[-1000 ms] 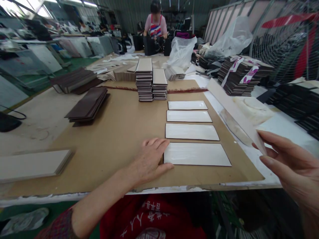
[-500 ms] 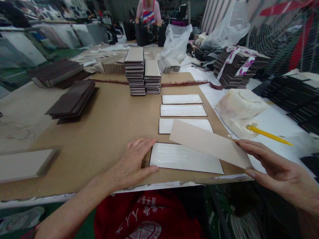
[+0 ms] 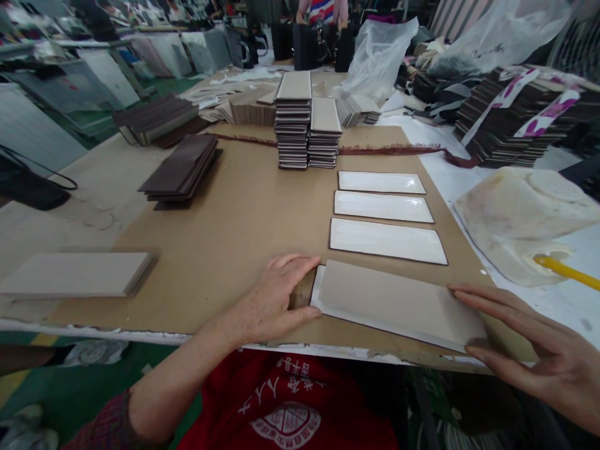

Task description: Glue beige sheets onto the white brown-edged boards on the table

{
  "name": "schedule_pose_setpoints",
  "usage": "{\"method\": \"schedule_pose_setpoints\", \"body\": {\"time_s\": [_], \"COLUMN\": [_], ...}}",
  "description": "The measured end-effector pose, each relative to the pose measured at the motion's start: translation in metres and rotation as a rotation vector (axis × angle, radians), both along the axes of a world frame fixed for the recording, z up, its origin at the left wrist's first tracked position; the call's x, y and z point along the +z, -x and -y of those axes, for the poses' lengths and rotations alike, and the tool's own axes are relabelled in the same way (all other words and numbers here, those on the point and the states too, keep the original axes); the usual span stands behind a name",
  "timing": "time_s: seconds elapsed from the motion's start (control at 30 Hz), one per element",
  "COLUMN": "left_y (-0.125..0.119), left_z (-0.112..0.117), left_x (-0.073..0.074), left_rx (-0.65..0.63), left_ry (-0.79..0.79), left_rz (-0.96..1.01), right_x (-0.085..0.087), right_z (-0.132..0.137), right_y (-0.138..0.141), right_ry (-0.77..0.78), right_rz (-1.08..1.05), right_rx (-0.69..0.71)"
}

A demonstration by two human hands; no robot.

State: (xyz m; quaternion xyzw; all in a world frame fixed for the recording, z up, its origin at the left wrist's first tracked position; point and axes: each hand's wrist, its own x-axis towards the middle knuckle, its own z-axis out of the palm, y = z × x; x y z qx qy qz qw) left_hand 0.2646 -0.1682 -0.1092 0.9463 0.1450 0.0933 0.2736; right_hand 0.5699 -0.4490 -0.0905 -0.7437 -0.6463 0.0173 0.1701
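A plain beige board (image 3: 398,303) lies over a white-coated dark panel (image 3: 316,292) near the table's front edge. Only a strip of the panel shows at its left end, where the board sits slightly to the right. My left hand (image 3: 281,297) grips that end, thumb at the near corner and fingers at the far one. At the other end, my right hand (image 3: 525,344) holds the board between thumb and fingers. Beyond them, three more panels with shiny white coating lie in a row, the closest being one coated panel (image 3: 387,240).
Two stacks of boards (image 3: 293,125) stand at the back. Dark brown panels (image 3: 182,165) and a pile of beige boards (image 3: 75,274) are on the left. To the right sits a whitish plastic container (image 3: 520,219) with a yellow handle (image 3: 569,270). A person (image 3: 323,12) stands across the table.
The beige board has come down and left, from slanting across two panels to nearly matching the nearest panel. My left hand stays at the panel's left end. The camera view has shifted.
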Motion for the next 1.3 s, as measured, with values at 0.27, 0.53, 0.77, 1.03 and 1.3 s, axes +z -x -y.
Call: {"method": "schedule_pose_setpoints", "body": {"time_s": [0.27,0.53,0.77,1.03,1.3], "left_y": [0.001,0.001,0.002,0.001,0.0], "left_z": [-0.002,-0.002,-0.004,-0.003,-0.004], "left_x": [-0.002,-0.006,-0.008,-0.007,-0.005], "left_rx": [-0.014,-0.016,-0.019,-0.022,-0.053], "left_ry": [-0.026,-0.041,-0.049,-0.046,-0.059], "left_rz": [0.009,0.019,0.024,0.03,0.044], "right_x": [-0.005,-0.006,-0.009,-0.014,-0.012], "right_z": [-0.007,-0.01,-0.012,-0.013,-0.012], "right_y": [-0.003,-0.003,-0.003,-0.004,-0.002], "right_ry": [0.026,0.028,0.038,0.048,0.077], "right_rz": [0.051,0.069,0.08,0.043,-0.031], "right_rx": [0.029,0.062,0.077,0.057,0.035]}}
